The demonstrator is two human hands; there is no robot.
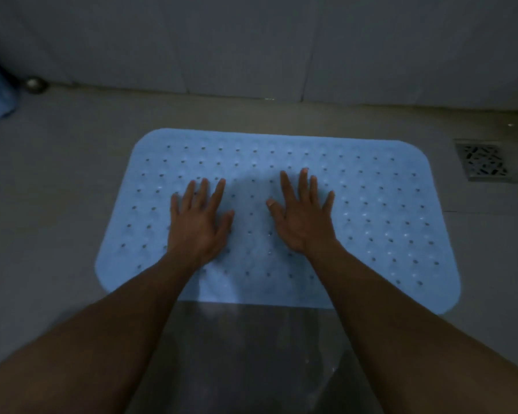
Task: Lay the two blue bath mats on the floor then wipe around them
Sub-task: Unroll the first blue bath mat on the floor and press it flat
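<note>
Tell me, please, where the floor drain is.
Head view: the floor drain sits at the right, off the far right corner of the blue bath mat.

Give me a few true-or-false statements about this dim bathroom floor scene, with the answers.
1. The light blue perforated rubber bath mat lies flat on the grey floor. True.
2. The left hand grips the mat's edge. False: it rests flat on the mat, fingers spread.
3. The right hand lies flat on the mat. True.
4. The square metal floor drain is covered by the mat. False: it lies bare, to the right of the mat.
</note>
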